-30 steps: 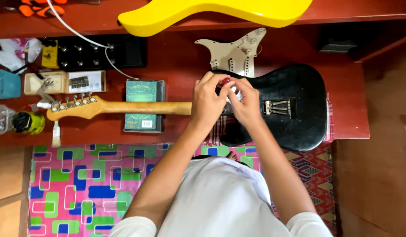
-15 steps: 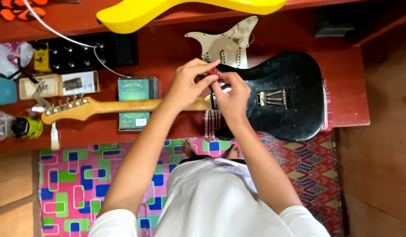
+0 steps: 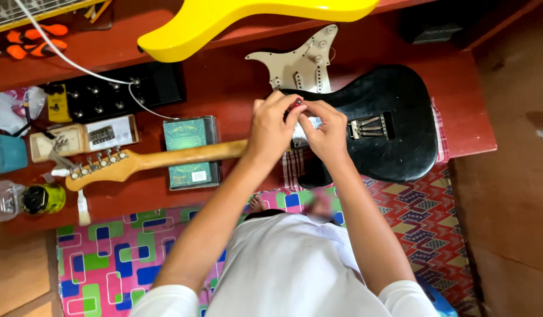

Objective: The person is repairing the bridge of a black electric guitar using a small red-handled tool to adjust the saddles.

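Both hands are meeting just above the middle of the frame, fingertips pressed together around a small dark part with a reddish tint [image 3: 297,103]; it is too tiny to name. The left hand [image 3: 271,126] is pinching it from the left, and the right hand [image 3: 325,129] is closing in from the right, thumb and forefinger nipped on the same piece. They are hovering right over the spot where the neck joins the black electric guitar body [image 3: 394,126], so the work is lying directly beneath the grip, neither hand clearly nearer.

The guitar is lying flat on the red surface [image 3: 224,88], its long axis running left to right: the pale wooden neck [image 3: 183,157] is stretching toward the headstock [image 3: 98,167] at the left. A cream pickguard [image 3: 301,61] is resting just above the body, a green box [image 3: 189,152] is sitting under the neck, and a yellow guitar body [image 3: 224,17] is lying along the top edge.
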